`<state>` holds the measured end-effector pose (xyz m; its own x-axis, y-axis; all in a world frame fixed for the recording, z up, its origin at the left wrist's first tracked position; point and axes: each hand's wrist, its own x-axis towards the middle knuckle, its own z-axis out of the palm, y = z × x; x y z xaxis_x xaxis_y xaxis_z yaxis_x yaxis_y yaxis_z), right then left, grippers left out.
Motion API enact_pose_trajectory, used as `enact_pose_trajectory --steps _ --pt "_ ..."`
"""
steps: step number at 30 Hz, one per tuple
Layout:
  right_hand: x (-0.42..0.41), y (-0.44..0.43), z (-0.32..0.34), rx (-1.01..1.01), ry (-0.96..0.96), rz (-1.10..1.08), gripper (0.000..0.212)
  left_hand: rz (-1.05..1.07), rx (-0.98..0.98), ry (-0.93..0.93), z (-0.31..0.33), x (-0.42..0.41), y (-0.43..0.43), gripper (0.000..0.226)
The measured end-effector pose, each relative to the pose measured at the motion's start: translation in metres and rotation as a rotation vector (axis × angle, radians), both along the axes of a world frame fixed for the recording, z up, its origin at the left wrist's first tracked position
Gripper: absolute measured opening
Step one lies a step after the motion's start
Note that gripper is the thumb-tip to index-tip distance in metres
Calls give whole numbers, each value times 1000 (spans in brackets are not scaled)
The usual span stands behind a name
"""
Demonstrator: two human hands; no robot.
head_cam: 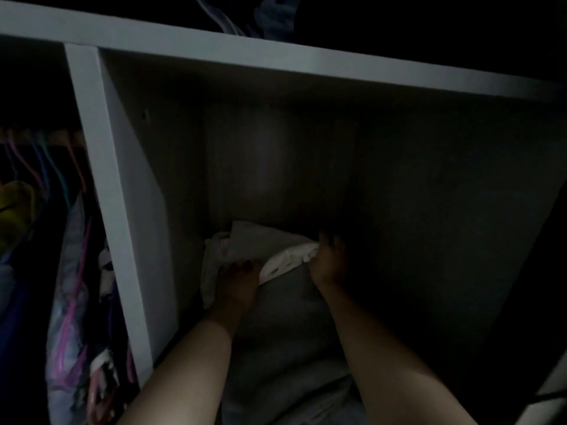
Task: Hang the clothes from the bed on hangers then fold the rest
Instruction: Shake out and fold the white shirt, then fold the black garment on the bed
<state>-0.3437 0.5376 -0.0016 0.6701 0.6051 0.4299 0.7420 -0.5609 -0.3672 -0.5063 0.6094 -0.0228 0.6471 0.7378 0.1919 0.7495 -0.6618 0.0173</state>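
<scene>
Both my arms reach into a dark closet cubby (306,167). A folded white garment (285,260) lies deep inside it, on top of a grey folded cloth (288,317). My left hand (237,282) rests flat on the white garment's left part, fingers fairly straight. My right hand (329,260) grips the garment's right edge with curled fingers. More pale cloth (211,271) bunches to the left of my left hand. The light is very dim, so finger detail is hard to see.
A white vertical divider (104,191) and a white shelf board (276,56) frame the cubby. Left of the divider, clothes hang on coloured hangers (58,167), among them a patterned garment (73,302) and a yellow one (15,204).
</scene>
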Motion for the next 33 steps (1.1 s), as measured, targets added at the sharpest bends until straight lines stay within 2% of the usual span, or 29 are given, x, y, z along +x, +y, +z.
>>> enact_pose_trajectory --steps 2,3,5,7,10,15,17,20,23,28,31,33 --pt "-11 4 -5 -33 -255 159 59 -18 -17 37 3 0 0 48" --pt "-17 7 -8 -114 -301 260 57 -18 -46 68 2 -1 0 50" --pt "-26 9 -16 -304 -230 324 51 5 -130 102 -1 -3 -5 53" --pt "-24 10 -17 -363 -160 302 53 28 -184 91 -1 -2 -10 56" --pt "-31 -4 -7 -285 -226 281 62 55 -143 2 2 -11 -24 56" --pt "-60 -67 -1 -170 -356 267 63 8 -47 -186 4 -27 -60 59" --pt "-78 -106 -3 -152 -362 250 62 -53 -59 -253 5 -35 -85 62" --pt "-106 -171 0 -55 -375 285 56 -175 62 -388 -5 -58 -123 64" --pt "-130 -244 4 13 -539 329 47 -268 109 -447 -16 -77 -158 60" --pt "-125 -359 -1 -102 -779 230 35 -526 176 -533 -12 -65 -230 53" --pt "-120 -431 -9 -229 -745 20 47 -730 313 -612 -9 -46 -283 42" --pt "-117 -479 -13 -273 -676 -119 56 -832 378 -673 -8 -30 -320 47"
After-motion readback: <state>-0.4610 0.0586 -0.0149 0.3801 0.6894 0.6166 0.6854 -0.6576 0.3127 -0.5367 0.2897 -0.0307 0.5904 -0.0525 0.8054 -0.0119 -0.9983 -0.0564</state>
